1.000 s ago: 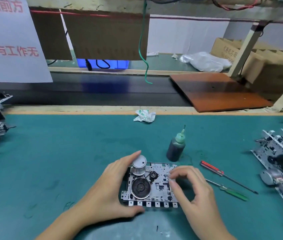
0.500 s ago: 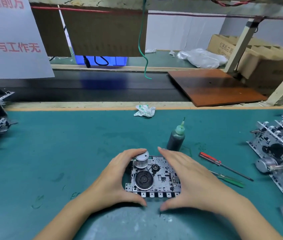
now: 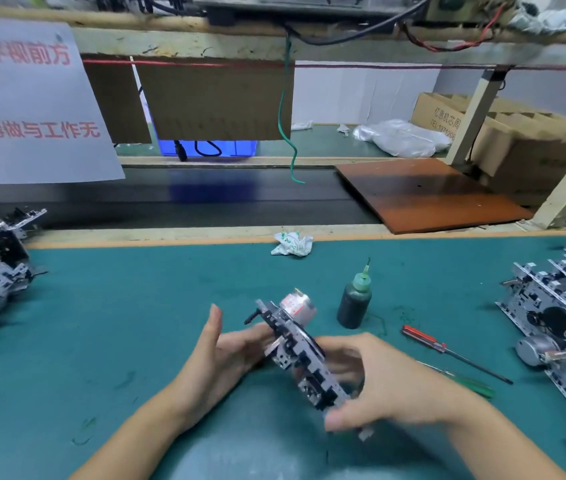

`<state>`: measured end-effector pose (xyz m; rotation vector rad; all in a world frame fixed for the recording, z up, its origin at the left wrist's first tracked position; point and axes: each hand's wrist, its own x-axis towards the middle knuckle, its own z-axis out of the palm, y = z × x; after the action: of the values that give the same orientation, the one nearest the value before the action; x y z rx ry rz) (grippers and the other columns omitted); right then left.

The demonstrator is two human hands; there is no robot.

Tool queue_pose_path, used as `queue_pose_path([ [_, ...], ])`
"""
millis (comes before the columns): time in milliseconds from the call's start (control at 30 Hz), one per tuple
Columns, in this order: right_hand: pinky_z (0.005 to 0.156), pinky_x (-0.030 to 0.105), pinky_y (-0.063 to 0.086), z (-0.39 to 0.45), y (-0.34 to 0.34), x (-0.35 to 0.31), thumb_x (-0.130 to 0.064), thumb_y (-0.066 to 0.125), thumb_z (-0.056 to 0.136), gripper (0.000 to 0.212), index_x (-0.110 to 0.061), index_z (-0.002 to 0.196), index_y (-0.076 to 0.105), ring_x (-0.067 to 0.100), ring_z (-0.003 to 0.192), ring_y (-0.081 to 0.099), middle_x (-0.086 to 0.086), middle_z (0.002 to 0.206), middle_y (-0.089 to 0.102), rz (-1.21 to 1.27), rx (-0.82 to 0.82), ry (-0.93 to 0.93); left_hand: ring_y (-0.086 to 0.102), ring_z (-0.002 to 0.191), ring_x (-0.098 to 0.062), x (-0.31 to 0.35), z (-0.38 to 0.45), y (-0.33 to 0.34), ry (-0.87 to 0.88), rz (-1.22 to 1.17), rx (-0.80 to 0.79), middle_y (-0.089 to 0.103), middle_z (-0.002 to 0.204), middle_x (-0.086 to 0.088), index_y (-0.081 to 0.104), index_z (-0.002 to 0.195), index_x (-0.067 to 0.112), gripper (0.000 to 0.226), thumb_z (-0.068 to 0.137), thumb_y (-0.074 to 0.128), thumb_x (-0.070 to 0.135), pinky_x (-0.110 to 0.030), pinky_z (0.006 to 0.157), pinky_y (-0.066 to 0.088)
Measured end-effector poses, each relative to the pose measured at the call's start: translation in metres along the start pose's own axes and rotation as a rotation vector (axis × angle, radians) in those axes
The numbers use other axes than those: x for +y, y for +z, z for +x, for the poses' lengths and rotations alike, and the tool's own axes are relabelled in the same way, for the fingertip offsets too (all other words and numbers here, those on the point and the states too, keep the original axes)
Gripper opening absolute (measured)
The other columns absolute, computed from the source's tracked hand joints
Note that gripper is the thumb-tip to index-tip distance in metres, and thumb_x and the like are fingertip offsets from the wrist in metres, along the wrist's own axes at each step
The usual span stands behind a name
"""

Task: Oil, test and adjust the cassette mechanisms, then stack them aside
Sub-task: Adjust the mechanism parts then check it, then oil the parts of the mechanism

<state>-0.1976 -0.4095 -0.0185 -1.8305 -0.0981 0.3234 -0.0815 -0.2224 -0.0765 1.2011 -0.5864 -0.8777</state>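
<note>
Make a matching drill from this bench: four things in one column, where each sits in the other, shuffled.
Things:
1. oil bottle
2. red screwdriver
3. crumpled paper
4. cassette mechanism

Places:
A. at the mat's far edge
B. held tilted between the left hand and right hand
C. standing upright behind the hands
D. lying right of the bottle

Pairs: 1-C, 2-D, 3-A, 4-B

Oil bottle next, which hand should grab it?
Probably the right hand: the oil bottle stands upright just beyond it, on the right side of the cassette mechanism. The left hand would have to cross over the mechanism, so it should take over holding it.
</note>
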Motion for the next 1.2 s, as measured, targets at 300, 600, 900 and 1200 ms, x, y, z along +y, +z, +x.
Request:
queue_pose_path([
  [300, 0.092, 0.033, 0.048, -0.007, 0.019, 0.020, -0.061, 0.069, 0.066, 0.051, -0.022, 0.099, 0.073, 0.010, 0.098, 0.063, -0.001, 0.107, 0.072, 0.187, 0.275, -0.046, 0.046, 0.129, -0.035, 0.011, 0.017, 0.032, -0.150, -0.571, -0.358, 0.046, 0.141, -0.024, 0.041, 0.142, 0.001, 0.113, 0.066, 0.049, 0.084, -0.049, 0.110, 0.032],
  [600, 0.079, 0.020, 0.032, -0.032, -0.036, 0.059, -0.048, 0.032, 0.098, 0.016, -0.033, 0.100, 0.037, 0.007, 0.107, 0.043, -0.015, 0.100, 0.041, -1.255, 0.550, 0.428, 0.050, 0.121, -0.048, -0.024, 0.025, 0.028, -0.235, -0.624, 0.063, 0.050, 0.135, -0.029, 0.061, 0.123, 0.000, 0.088, 0.085, 0.027, 0.071, -0.055, 0.106, 0.035],
  [900, 0.047, 0.023, 0.038, 0.011, -0.024, 0.024, -0.034, 0.048, 0.096, 0.029, -0.027, 0.069, 0.054, 0.010, 0.036, 0.025, -0.007, 0.040, 0.038, 0.063, 0.086, 0.120, 0.068, 0.097, -0.033, -0.025, 0.033, 0.020, -0.288, -0.639, 0.179, 0.066, 0.115, -0.021, 0.075, 0.101, 0.005, 0.079, 0.087, 0.029, 0.067, -0.041, 0.081, 0.055],
  [1200, 0.033, 0.015, 0.027, 0.026, -0.021, 0.036, -0.036, 0.048, 0.094, 0.046, -0.017, 0.053, 0.055, 0.006, 0.030, 0.032, -0.002, 0.038, 0.046, 0.120, -0.005, 0.324, 0.051, 0.124, -0.041, -0.042, 0.035, 0.006, -0.322, -0.436, 0.333, 0.053, 0.135, -0.021, 0.054, 0.134, 0.013, 0.099, 0.063, 0.062, 0.082, -0.057, 0.105, 0.037],
])
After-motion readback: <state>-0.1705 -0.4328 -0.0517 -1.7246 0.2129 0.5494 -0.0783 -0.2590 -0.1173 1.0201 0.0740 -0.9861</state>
